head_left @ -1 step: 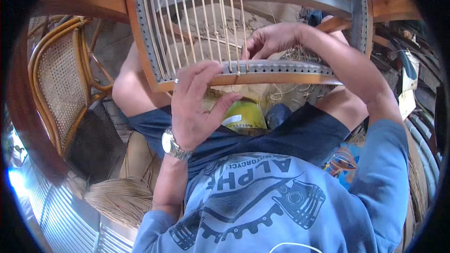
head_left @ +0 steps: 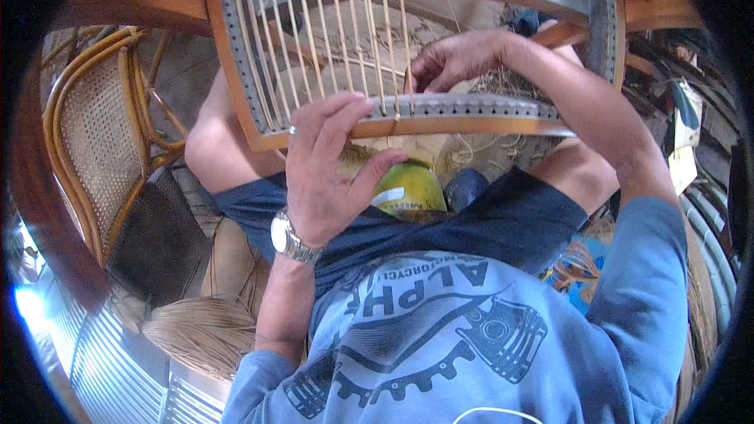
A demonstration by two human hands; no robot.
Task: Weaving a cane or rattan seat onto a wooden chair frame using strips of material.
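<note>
A wooden chair frame (head_left: 463,127) lies across my knees, its inner edge lined with a row of small holes. Pale cane strands (head_left: 404,31) stretch lengthwise over the left part of its opening. My left hand (head_left: 320,177) rests its fingertips on the near rail, thumb spread apart below, beside the strand ends. Reaching over that rail from the right, my right hand (head_left: 459,63) has its fingers pinched together by the rightmost strand, just behind the rail. A thin strand seems to run into those fingers, whose tips are partly hidden.
A rattan chair with a woven cane back (head_left: 98,137) stands at the left. Below it lies a bundle of loose cane (head_left: 200,334). A yellow-green rounded object (head_left: 412,188) sits between my legs, beside a dark rounded one (head_left: 466,191). Pipes (head_left: 711,247) line the right side.
The chair frame sits slightly higher and further left in view. Both hands keep nearly the same places, with the right fingers still by the rightmost strand.
</note>
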